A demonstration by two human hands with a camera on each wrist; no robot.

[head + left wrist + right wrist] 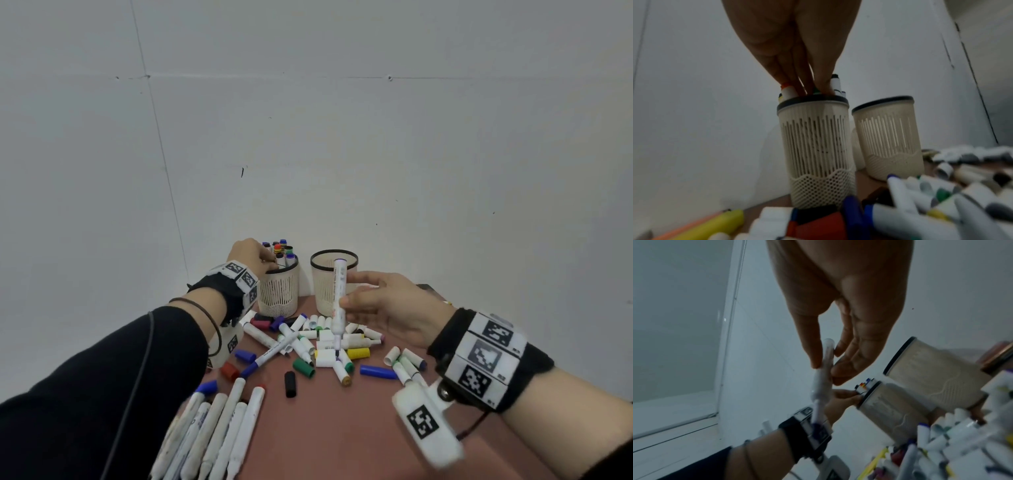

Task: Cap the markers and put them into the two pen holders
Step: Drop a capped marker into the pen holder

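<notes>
Two cream slotted pen holders stand at the back of the table. The left holder (279, 291) (813, 138) (885, 405) is packed with capped markers; the right holder (325, 298) (888, 134) (931, 369) looks empty. My left hand (265, 262) (812, 87) reaches into the top of the left holder, and its fingertips pinch a green-capped marker (816, 91) there. In front of the right holder, my right hand (347, 291) (827, 369) pinches an uncapped purple marker (339, 301) (823, 374) upright, tip pointing down over the pile.
Loose white markers and caps lie heaped mid-table (322, 342), with a black cap (290, 383), a blue cap (376, 371) and a yellow cap (358, 353) around them. Several white markers (212, 435) lie in a row front left. The wall stands close behind the holders.
</notes>
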